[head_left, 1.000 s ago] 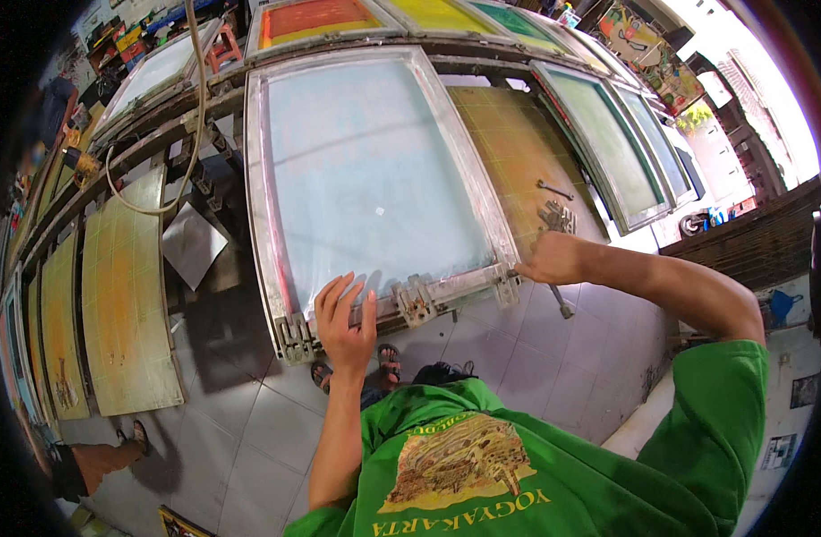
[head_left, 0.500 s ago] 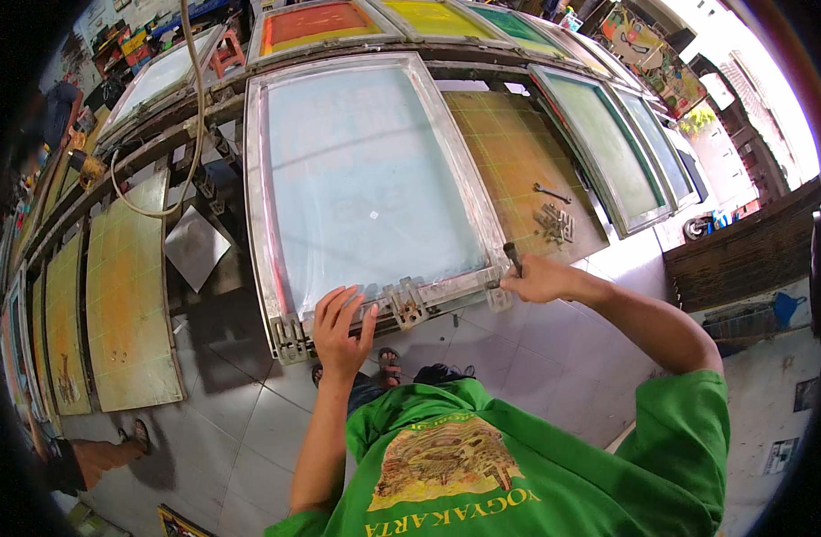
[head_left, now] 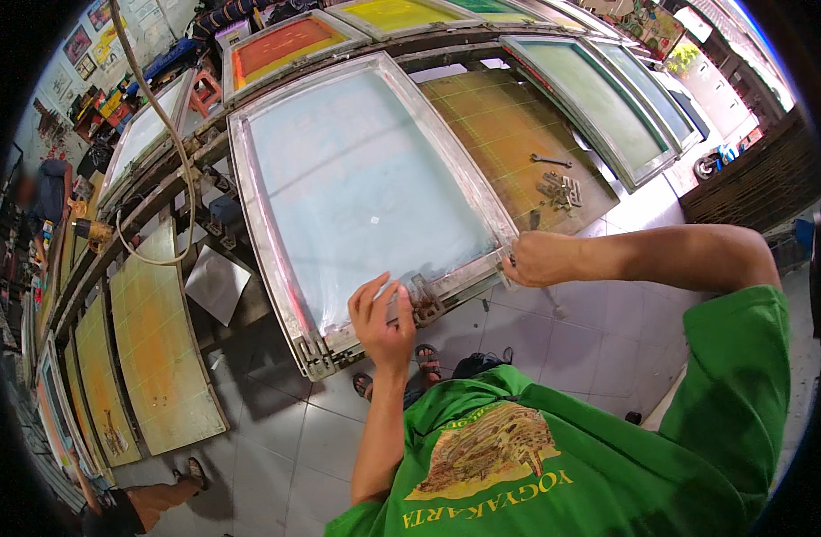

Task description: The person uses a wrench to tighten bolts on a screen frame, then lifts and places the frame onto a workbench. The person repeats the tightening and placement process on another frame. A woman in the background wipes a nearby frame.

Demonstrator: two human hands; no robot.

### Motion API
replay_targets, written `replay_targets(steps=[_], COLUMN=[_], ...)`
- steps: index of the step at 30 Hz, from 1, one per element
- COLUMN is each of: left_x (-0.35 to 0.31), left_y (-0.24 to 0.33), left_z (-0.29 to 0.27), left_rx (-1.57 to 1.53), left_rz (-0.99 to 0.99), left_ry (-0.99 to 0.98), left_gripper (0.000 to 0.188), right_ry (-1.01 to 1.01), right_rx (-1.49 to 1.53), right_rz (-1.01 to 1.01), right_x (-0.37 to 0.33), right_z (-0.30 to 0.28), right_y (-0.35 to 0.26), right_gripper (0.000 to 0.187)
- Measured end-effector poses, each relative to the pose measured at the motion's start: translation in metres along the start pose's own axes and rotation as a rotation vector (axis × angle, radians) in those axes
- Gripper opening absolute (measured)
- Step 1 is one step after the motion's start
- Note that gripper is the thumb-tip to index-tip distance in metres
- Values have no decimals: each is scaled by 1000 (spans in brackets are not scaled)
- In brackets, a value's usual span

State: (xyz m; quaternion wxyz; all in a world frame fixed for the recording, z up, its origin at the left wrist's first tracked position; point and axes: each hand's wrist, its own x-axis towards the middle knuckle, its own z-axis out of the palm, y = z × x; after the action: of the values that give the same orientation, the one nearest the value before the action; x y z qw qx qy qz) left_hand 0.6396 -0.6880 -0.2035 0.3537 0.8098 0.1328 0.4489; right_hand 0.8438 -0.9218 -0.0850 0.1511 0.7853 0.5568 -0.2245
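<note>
A large screen-printing frame [head_left: 249, 179] with pale blue mesh [head_left: 365, 179] lies before me. Slotted metal brackets sit along its near edge, one at the left corner [head_left: 314, 356] and another bracket [head_left: 425, 300] near the middle. My left hand [head_left: 383, 327] is open, fingers apart and touching the frame's near edge between those brackets. At the near right corner, my right hand [head_left: 544, 258] is closed round a hand tool. A thin, motion-blurred shaft [head_left: 553, 302] sticks out below the fist; the grip is mostly hidden, so its kind is unclear.
An orange-stained board [head_left: 482, 116] to the right carries a spanner [head_left: 552, 160] and a pile of metal bolts [head_left: 562, 190]. More screen frames [head_left: 598, 116] stand beyond. A hose [head_left: 188, 179] hangs at left. Another person's leg [head_left: 164, 501] shows lower left.
My right hand has turned over at the frame's corner, with the elbow raised and the tool's shaft now pointing down. My left hand remains at the near edge. The view has shifted.
</note>
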Motion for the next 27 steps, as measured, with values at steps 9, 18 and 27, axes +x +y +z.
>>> replay_targets(steps=[9, 18, 27], left_x=[-7, -13, -10], left_y=[55, 51, 53], left_z=[57, 118, 127], left_rx=[-201, -28, 57], left_rz=[6, 152, 154], left_ry=[-368, -531, -519], left_gripper=[18, 20, 32], right_ry=[865, 1457, 1469], right_rx=[833, 1055, 1083], right_rz=[584, 752, 647], right_x=[-12, 33, 27], right_z=[69, 137, 146], right_y=[-17, -72, -56], right_gripper=[29, 31, 23])
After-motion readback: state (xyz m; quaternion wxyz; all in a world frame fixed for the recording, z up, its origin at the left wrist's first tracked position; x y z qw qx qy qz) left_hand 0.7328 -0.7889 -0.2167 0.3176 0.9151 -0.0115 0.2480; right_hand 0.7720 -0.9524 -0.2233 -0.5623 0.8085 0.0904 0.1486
